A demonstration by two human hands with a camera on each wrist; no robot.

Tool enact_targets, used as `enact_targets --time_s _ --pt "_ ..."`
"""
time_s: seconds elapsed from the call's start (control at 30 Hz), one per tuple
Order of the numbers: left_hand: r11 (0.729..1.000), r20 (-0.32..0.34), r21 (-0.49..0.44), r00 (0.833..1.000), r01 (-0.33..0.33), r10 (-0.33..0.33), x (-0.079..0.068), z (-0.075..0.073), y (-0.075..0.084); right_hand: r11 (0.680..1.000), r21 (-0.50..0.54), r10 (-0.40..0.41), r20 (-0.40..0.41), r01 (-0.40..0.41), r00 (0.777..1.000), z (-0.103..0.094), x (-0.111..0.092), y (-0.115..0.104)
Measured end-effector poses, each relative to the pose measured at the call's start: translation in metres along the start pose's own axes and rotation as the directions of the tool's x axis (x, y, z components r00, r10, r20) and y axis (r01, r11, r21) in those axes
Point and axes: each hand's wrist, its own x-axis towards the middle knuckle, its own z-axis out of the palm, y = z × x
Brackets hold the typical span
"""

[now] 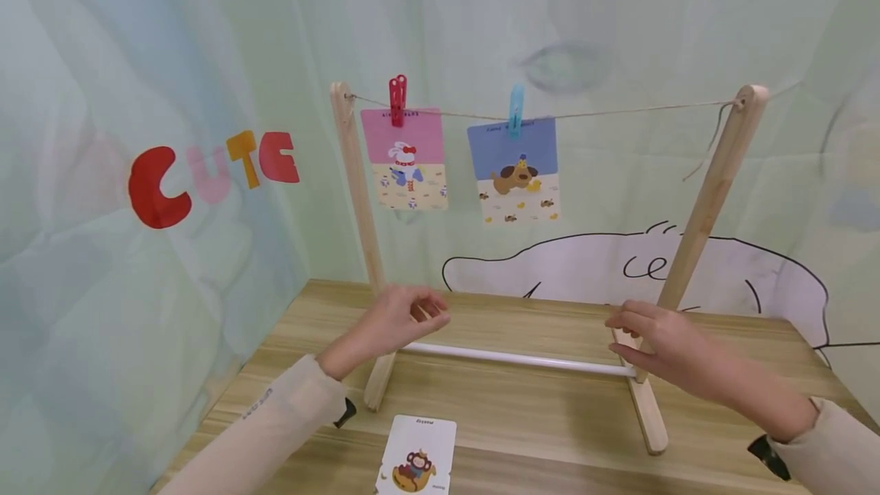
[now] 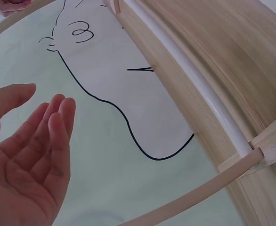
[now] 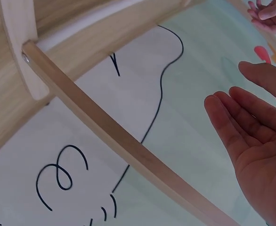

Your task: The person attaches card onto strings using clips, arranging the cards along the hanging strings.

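My left hand [image 1: 406,318] hovers in front of the wooden stand's left post [image 1: 359,189], fingers loosely bent and holding nothing. Near the right post [image 1: 711,197] my right hand [image 1: 663,342] is raised, likewise without anything in it. A string [image 1: 619,111] runs between the post tops. From it hang a pink bunny card [image 1: 426,143], held by a red clothespin [image 1: 397,101], and a blue dog card [image 1: 536,155], held by a light blue clothespin [image 1: 516,111]. A white monkey card [image 1: 426,441] lies on the table at the front, partly cut off by the frame's edge.
The stand's white crossbar [image 1: 516,358] joins its two wooden feet on the wood-grain table [image 1: 536,418]. Behind is a pale green cloth backdrop [image 1: 619,189] with coloured letters [image 1: 160,188] and a drawn white animal [image 1: 591,270].
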Motion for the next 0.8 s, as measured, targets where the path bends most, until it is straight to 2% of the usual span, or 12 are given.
enact_targets --time_s 0.23,0.5,0.67,0.8 --pt "0.999 0.081 0.010 0.996 -0.039 0.038 -0.003 0.005 -0.005 0.997 0.046 0.059 0.090 -0.063 0.994 0.010 -0.015 -0.004" --pt "0.997 0.160 0.017 0.984 -0.082 0.078 -0.010 0.009 -0.011 0.993 0.116 0.022 0.100 -0.034 0.995 0.023 -0.026 -0.005" --pt "0.998 0.196 0.021 0.979 -0.059 0.053 -0.015 0.014 -0.014 0.984 0.178 0.008 0.122 -0.029 0.993 0.032 -0.036 -0.004" --pt "0.999 0.211 0.030 0.977 -0.044 0.036 -0.017 0.016 -0.016 0.979 0.204 0.010 0.099 -0.030 0.995 0.037 -0.043 -0.005"
